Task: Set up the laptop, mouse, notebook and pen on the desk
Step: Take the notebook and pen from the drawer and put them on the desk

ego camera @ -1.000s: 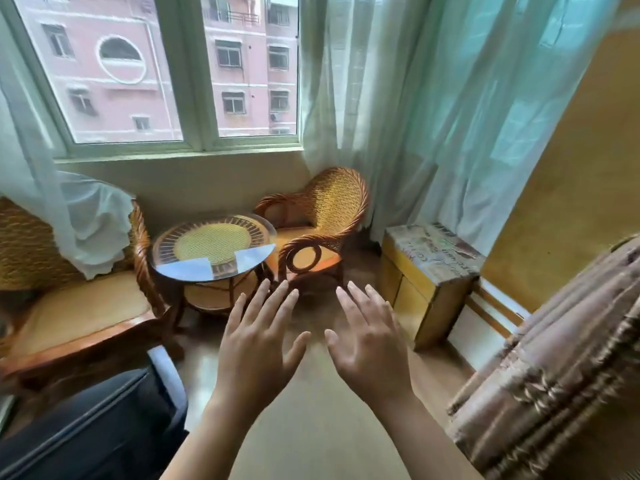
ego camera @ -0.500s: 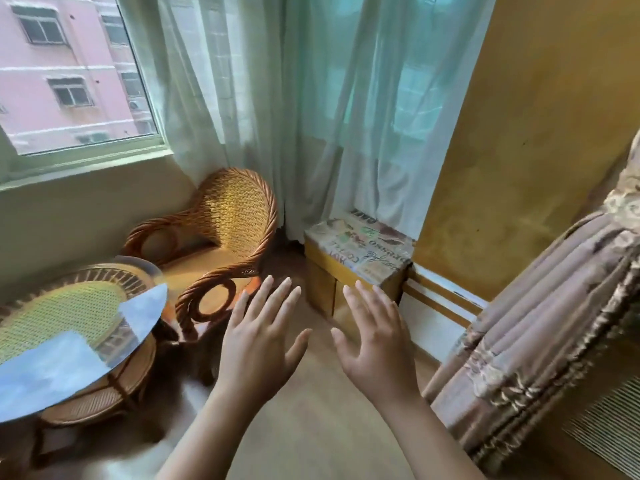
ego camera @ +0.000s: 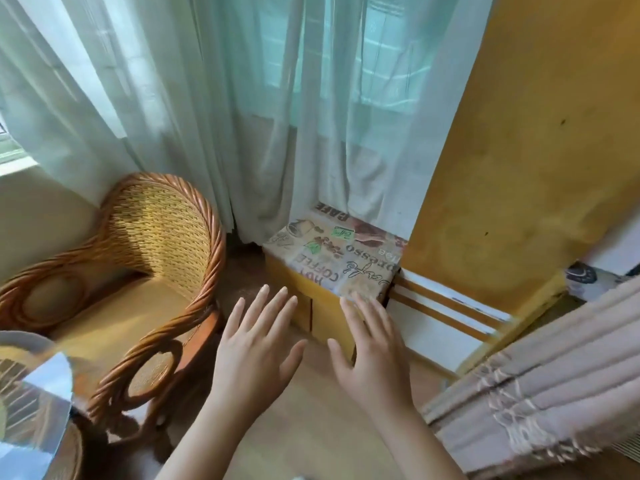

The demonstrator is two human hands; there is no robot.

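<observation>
Fingers (ego camera: 281,299) of both hands spread, empty (palms down), above wooden floor (ego camera: 311,431) beside wicker chair (ego camera: 156,244).

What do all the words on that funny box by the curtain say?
All of these are printed on the patterned top of the storage box, and they appear upside down from here:
"CAFE", at the far edge.
"HOT COFFEE", near the front edge.
"Café", in script lettering.
"presso", the visible part of a longer word.
The small green labels and a short word near the wall are too blurred to read.
</observation>
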